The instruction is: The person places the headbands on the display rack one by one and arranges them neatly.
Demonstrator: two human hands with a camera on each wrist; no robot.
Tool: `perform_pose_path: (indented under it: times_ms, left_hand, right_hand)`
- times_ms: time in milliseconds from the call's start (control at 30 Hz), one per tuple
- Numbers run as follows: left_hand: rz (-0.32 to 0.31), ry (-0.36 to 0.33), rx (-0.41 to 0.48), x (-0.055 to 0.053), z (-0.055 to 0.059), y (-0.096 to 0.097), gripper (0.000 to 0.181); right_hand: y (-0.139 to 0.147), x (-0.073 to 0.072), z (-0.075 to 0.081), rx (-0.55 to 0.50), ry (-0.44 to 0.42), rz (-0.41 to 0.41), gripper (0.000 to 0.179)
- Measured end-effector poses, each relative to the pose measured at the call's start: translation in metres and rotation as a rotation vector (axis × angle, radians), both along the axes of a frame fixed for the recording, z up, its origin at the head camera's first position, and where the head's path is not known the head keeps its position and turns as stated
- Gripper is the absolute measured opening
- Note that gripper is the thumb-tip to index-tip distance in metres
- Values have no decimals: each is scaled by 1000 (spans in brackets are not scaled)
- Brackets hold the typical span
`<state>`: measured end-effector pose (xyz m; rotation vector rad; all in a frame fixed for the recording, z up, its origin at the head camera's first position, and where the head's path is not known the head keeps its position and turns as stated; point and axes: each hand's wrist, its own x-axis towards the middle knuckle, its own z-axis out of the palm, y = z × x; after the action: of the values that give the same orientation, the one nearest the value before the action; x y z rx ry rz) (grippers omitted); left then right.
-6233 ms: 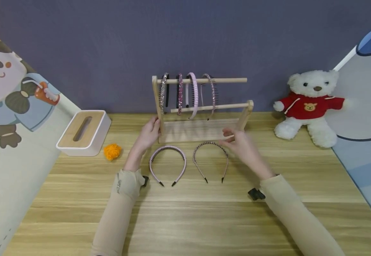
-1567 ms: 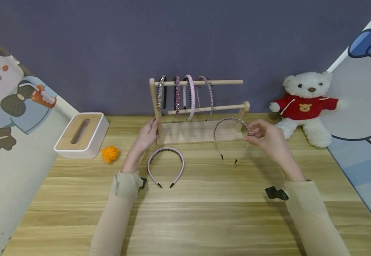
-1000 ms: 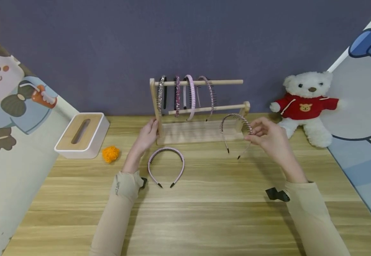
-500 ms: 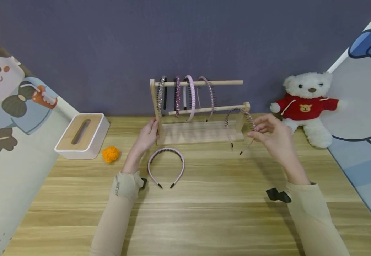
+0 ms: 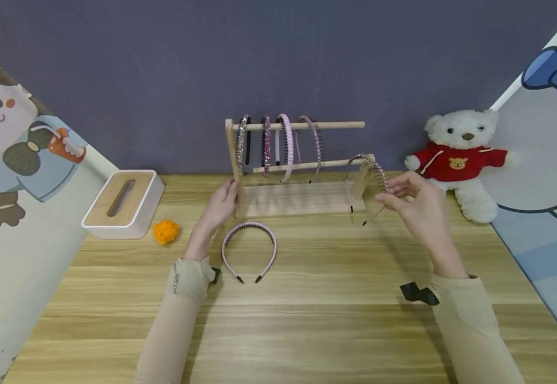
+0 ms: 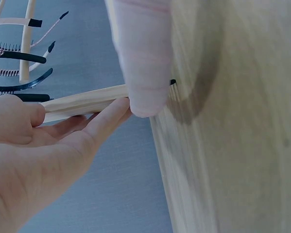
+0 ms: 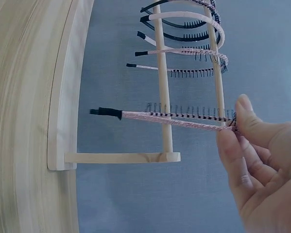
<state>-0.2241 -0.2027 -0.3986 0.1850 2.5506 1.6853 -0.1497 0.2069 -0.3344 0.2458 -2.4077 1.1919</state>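
Note:
My right hand pinches a thin pink beaded toothed headband between thumb and fingers. In the head view it overlaps the right end of the lower bar on a wooden headband rack. Its black-tipped ends point down, and the right wrist view shows the band nearly edge-on, crossing both bars. My left hand grips the rack's left upright low down. Hanging on the rack are a silver headband, a magenta headband, a light pink headband and a pale pink headband.
Another pink toothed headband lies on the table in front of the rack. A white tissue box with a wooden lid and an orange yarn ball are at left. At right sits a teddy bear in red.
My right hand has lifted the beaded headband off the table, then carried it rightward and up toward the rack's right end, turning it more edge-on. My left hand stays on the upright.

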Motion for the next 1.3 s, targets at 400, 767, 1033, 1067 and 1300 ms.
perform_pose_path:
  times_ms: [400, 767, 1033, 1067, 1300]
  left_hand:
    - [-8, 4, -6, -1, -1, -2, 55]
    - [-18, 1, 31, 0, -1, -3, 55]
    - [-11, 9, 21, -1, -2, -2, 54]
    - [-9, 9, 19, -1, -1, -2, 54]
    - [-4, 5, 13, -1, -2, 0, 53]
  right_hand:
    - [0, 0, 6, 29, 57, -55, 24]
    - [1, 0, 18, -3, 71, -77, 27]
    - [4, -3, 31, -4, 116, -132, 26]
    - [4, -3, 32, -6, 119, -142, 26]
    - [2, -8, 41, -32, 129, -189, 27]
